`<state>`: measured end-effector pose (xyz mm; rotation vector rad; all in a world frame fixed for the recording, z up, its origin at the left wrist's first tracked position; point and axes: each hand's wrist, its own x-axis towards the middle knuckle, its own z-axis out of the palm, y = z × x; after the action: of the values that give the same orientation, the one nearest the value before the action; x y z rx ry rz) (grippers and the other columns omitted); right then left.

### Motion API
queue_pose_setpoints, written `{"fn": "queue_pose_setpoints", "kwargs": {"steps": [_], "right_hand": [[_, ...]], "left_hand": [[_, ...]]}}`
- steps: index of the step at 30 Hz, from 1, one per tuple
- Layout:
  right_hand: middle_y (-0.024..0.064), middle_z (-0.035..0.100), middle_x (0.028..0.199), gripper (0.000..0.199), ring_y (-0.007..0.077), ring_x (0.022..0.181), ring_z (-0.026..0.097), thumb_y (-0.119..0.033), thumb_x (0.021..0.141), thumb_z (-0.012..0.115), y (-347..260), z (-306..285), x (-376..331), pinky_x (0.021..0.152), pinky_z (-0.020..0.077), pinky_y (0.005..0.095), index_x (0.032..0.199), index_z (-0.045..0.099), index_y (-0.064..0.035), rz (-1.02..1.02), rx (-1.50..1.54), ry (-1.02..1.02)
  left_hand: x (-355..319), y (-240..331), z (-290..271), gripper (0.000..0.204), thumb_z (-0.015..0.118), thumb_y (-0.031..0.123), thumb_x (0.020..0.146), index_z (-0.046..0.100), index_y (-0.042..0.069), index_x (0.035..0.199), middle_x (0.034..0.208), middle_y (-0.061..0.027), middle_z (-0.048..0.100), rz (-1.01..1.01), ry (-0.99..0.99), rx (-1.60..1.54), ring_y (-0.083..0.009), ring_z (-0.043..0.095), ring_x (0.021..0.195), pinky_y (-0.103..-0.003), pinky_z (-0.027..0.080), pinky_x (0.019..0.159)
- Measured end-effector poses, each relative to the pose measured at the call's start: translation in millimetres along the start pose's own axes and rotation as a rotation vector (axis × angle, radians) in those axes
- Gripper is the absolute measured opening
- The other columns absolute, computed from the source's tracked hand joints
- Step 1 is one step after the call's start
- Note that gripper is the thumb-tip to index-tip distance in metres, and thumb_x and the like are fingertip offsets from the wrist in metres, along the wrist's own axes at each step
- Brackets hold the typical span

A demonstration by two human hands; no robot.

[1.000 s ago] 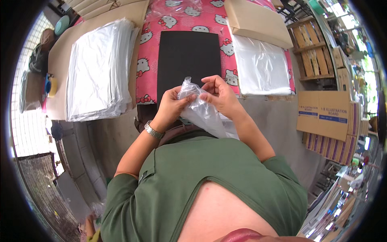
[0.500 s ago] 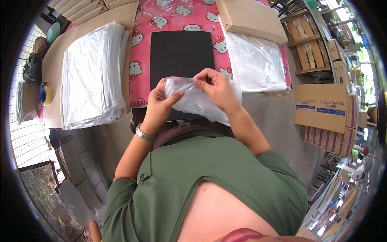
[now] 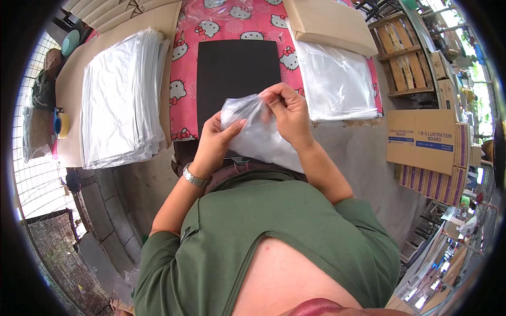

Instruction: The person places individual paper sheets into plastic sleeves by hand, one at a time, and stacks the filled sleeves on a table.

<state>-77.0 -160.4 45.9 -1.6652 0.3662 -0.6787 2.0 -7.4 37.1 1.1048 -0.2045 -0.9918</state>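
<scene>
Both hands grip a clear plastic bag [image 3: 263, 138] near my waist, over the near edge of the table. My left hand [image 3: 215, 141], with a metal watch on its wrist, pinches the bag's left side between thumb and fingers. Higher up, my right hand [image 3: 289, 113] pinches the bag's top edge, its thumb against the bent index finger. Creases run through the film between the two hands. Just beyond them a black rectangular board [image 3: 237, 73] lies flat on the pink patterned tablecloth [image 3: 182, 118]. The bag covers part of the board's near end.
A tall stack of clear plastic sleeves [image 3: 121, 100] lies on brown cardboard [image 3: 68, 116] at left, beside a tape roll [image 3: 62, 124]. More clear sleeves [image 3: 337, 84] lie at right under a brown package [image 3: 332, 26]. Cardboard boxes [image 3: 421, 139] and a wooden pallet [image 3: 403, 52] stand further right.
My right hand has moved slightly right, drawing the bag's top edge up and taut. My left hand has shifted a little down and right, still pinching the bag.
</scene>
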Motion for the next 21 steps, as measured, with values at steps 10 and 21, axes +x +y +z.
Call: {"fn": "queue_pose_setpoints", "kwargs": {"steps": [10, 21], "right_hand": [[-0.0064, 0.048, 0.065, 0.015, 0.0014, 0.058, 0.041, -0.016, 0.087, 0.062, 5, -22, -7, 0.051, 0.0335, 0.0190, 0.079, 0.056, -0.0048, 0.363, 0.112, -0.307], [0.0009, 0.057, 0.071, 0.013, 0.0071, 0.065, 0.055, -0.019, 0.088, 0.059, -6, -12, 18, 0.059, 0.0439, 0.0202, 0.084, 0.057, -0.0062, 0.420, 0.580, -0.145]], "left_hand": [[-7, 16, -22, 0.017, 0.068, 0.001, 0.077, 0.052, 0.005, 0.080, 0.074, -0.0042, 0.061, 0.151, 0.071, 0.087, -0.0104, 0.059, 0.070, -0.025, 0.049, 0.067], [-8, 11, -6, 0.020, 0.061, 0.024, 0.087, 0.056, 0.005, 0.094, 0.079, 0.0029, 0.056, -0.011, -0.050, 0.174, -0.0053, 0.048, 0.065, -0.020, 0.043, 0.060]]}}
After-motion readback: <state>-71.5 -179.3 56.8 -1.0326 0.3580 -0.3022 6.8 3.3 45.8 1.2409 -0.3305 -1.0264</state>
